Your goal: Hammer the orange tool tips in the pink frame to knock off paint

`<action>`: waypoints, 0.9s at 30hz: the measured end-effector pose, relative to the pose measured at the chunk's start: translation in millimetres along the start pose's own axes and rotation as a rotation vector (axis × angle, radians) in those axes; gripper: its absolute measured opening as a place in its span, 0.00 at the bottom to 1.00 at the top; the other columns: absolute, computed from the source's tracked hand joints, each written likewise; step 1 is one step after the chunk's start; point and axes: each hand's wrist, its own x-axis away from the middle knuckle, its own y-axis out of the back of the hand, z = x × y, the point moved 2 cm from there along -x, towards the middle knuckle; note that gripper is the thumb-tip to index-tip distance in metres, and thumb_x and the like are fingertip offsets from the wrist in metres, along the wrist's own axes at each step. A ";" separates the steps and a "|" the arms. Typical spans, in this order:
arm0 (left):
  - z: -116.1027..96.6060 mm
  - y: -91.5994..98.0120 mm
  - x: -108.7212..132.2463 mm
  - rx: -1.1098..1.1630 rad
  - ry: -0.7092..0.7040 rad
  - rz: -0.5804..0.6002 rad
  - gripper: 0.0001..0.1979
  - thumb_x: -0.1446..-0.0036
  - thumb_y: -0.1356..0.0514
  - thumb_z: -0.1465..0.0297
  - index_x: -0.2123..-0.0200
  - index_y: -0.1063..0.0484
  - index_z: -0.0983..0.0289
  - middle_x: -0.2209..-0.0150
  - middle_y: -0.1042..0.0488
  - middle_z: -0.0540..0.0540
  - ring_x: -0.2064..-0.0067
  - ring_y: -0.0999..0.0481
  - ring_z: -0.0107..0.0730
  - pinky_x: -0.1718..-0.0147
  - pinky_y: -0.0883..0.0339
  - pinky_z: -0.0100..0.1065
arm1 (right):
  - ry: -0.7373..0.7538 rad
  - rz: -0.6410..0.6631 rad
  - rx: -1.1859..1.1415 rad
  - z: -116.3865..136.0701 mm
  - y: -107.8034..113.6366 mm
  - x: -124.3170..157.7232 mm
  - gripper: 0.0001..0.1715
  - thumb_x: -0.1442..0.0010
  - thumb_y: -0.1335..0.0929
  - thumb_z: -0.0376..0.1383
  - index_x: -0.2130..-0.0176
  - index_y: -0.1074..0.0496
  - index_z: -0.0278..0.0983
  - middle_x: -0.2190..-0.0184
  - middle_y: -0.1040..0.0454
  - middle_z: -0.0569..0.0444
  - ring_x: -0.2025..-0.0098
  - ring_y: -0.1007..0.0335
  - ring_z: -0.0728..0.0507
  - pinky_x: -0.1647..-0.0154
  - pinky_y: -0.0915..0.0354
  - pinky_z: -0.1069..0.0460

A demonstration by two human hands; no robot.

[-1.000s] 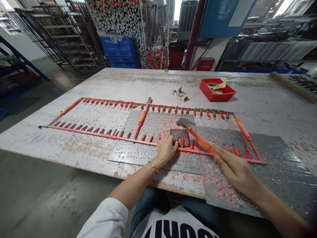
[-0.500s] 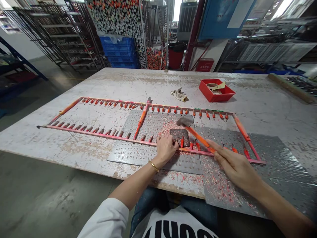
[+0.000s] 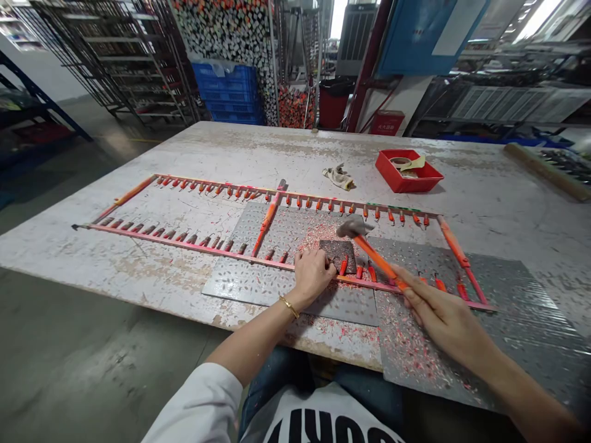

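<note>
Right hand (image 3: 438, 314) wrapped round the handle of 1 hammer (image 3: 376, 255); hammer head raised forward and left of that grip, near 1 dark pad (image 3: 336, 248); left hand (image 3: 314, 274) at the near rail of 1 painted frame (image 3: 266, 221), fingers drawn together, cannot tell what they pinch; 3 red pegs (image 3: 344, 265) visible along that rail between the 2 hands; 2 grey sheets (image 3: 258, 286) lie below them; beyond both grips, 1 crumpled cloth (image 3: 339, 177) and, farther right, 1 red tray (image 3: 396, 177).
</note>
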 end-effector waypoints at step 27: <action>-2.8 -0.6 0.6 0.008 -0.012 0.012 0.07 0.38 0.40 0.65 0.67 0.29 0.60 0.62 0.21 0.55 0.56 0.25 0.43 0.52 0.41 0.44 | -0.033 0.121 0.138 -20.7 -15.1 9.3 0.28 0.28 0.41 0.45 0.35 0.29 0.45 0.57 0.16 0.50 0.63 0.18 0.40 0.63 0.24 0.46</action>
